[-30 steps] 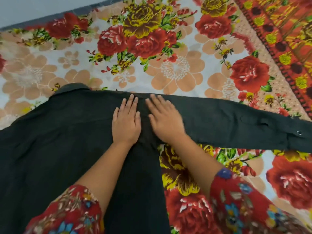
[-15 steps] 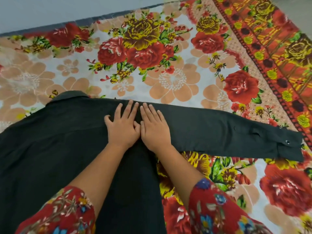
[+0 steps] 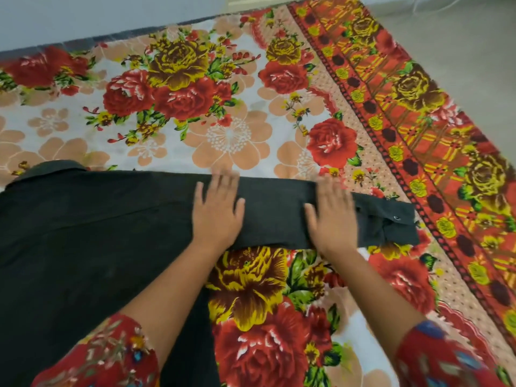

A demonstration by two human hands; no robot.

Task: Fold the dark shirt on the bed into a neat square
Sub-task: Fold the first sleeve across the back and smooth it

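nearest the camera, two forearms in red floral sleeves (image 3: 100, 356) reach forward over the bed (image 3: 251, 289). the shirt (image 3: 83, 233) lies flat on the floral sheet, its body filling the left and its sleeve (image 3: 279, 219) stretched out to the right, ending in a buttoned cuff (image 3: 391, 222). the left hand (image 3: 216, 210) lies palm down near the shoulder seam and the right hand (image 3: 332, 216) palm down further along the sleeve, well apart; both have fingers spread flat on the cloth, gripping nothing. the fabric looks light, soft and limp, likely to wrinkle and slide, so it is best pinched at the cuff and folded inward. beyond, the collar (image 3: 53, 166) lies at the far left. nothing else lies on the sheet.
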